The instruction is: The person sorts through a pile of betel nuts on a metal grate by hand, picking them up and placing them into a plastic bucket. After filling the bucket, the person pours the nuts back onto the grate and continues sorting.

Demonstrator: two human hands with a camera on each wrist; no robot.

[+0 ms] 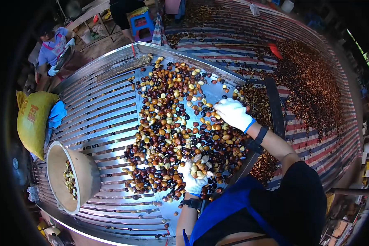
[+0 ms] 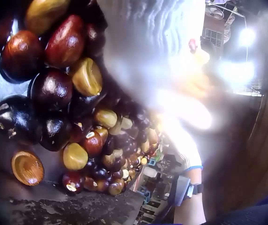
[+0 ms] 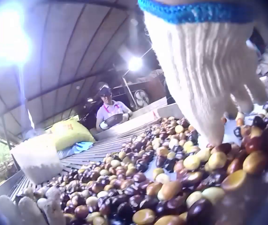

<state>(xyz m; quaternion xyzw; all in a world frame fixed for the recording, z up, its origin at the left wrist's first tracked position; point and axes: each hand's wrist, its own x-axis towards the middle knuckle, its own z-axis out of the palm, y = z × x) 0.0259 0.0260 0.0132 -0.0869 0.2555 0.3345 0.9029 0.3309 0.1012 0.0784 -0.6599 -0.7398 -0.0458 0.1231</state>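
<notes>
Glossy brown, yellow and near-black nuts (image 1: 164, 123) lie in a broad heap on the metal table. My left hand (image 1: 191, 180), in a white knit glove, is cupped palm up around a handful of mostly pale nuts (image 1: 199, 168) at the heap's near side. My right hand (image 1: 233, 113), gloved too, reaches down over the right edge of the heap. In the right wrist view its fingers (image 3: 213, 126) point downward, a fingertip right at a dark red nut (image 3: 222, 148). Close by in the left wrist view lies a hollow half shell (image 2: 28, 168).
A beige bucket (image 1: 86, 172) with some pale nuts inside stands on the slatted table part (image 1: 106, 127) at left. Beyond it sits a yellow sack (image 1: 37, 121). Across the table is another person (image 1: 55, 51). More nuts cover a striped sheet (image 1: 303, 151) at right.
</notes>
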